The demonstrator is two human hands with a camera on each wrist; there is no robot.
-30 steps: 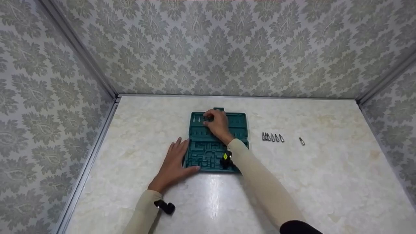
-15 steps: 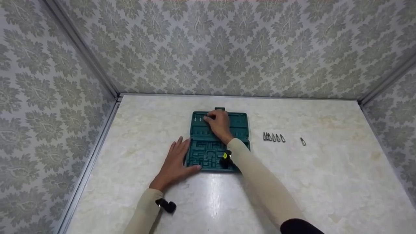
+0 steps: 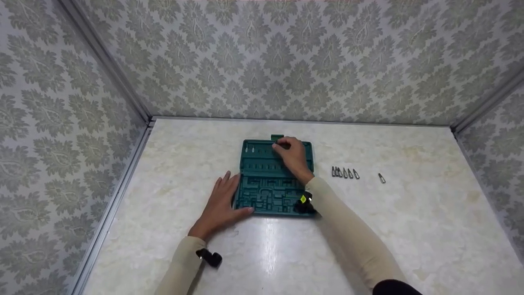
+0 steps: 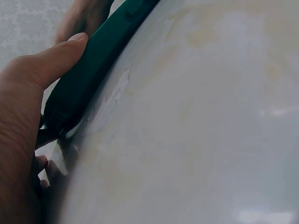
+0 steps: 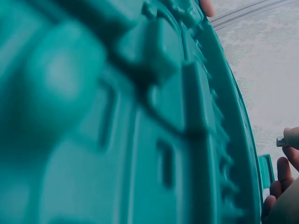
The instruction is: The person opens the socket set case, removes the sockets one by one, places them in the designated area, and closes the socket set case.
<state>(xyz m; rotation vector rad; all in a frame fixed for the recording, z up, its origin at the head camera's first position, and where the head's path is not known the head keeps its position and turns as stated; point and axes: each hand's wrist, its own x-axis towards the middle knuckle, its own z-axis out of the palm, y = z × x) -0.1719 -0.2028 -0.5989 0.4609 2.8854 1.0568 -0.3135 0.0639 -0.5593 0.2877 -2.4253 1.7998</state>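
Two silver metal bits sit top-left in the open green plastic case, head view; left-wrist view, your straight-fingered left hand, thumb on its edge, should brace lightly; right-wrist view, your right hand pinches a silvery metal piece, best seated squarely.

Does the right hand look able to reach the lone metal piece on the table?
Probably yes: the lone piece lies uncovered past a row of pieces, but the right hand pinches another piece.

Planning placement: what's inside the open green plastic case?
Two small silvery metal bits sit far left in the green plastic case; whatever the right hand and its black wrist camera cover can't be seen.
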